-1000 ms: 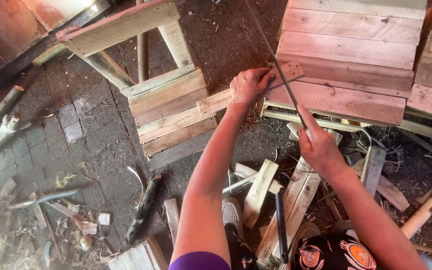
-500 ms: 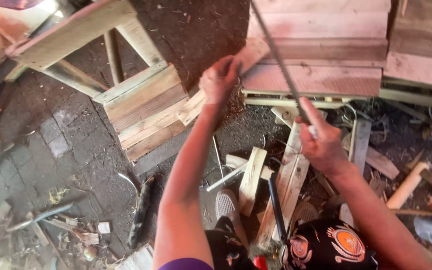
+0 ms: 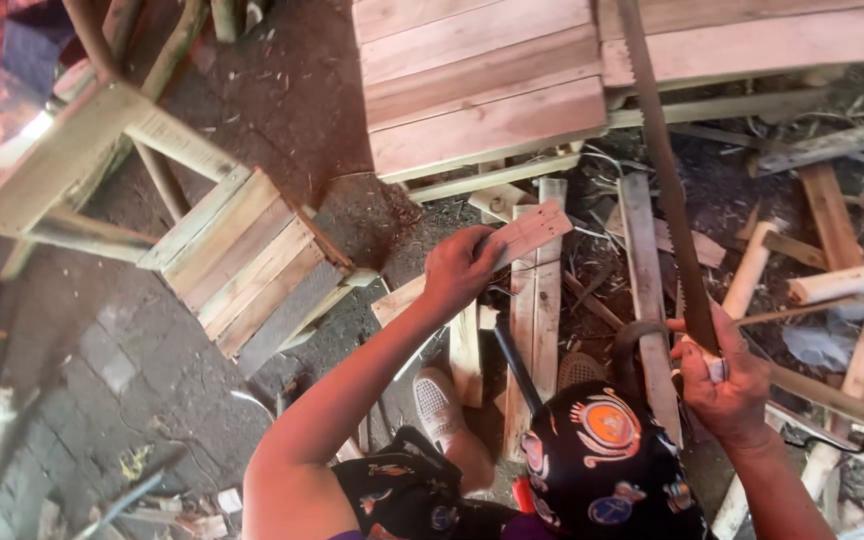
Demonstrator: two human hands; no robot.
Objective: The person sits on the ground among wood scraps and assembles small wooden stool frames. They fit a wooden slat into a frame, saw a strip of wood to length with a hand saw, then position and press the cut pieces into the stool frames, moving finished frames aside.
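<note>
Since the earlier frames the slat has come away from the pallet edge and now sits lower, out over the scrap pile, with the saw swung nearly upright on the right.

Biggest thing first: the pallet (image 3: pixel 482 90) fills the top, pale boards, nothing touching it now. Left of it is a small wooden stool (image 3: pixel 242 255), tipped at an angle on the dirt. Between them and the knees is a heap of offcuts (image 3: pixel 542 300), loose and uneven.

Then the saw (image 3: pixel 667 190): long narrow blade running from the top edge down to the right hand (image 3: pixel 727 385), which is closed tight round the handle, wrist low. The teeth aren't on any wood right now.

The slat (image 3: pixel 522 235) is short, pale, lying at a slant. The left hand (image 3: pixel 462 272) is curled over its middle, fingers wrapped on top, holding it in the air or just resting on the pile; I can't tell which.

My take on doing this bit well: that slat needs something solid under it before the blade goes on. The pallet edge or the stool top looks way steadier than the loose scraps. I'd keep the left fingers well back from the cut line and start with short light strokes so the blade doesn't skip. A foot (image 3: pixel 442 405) is near too, so watch the drop.
</note>
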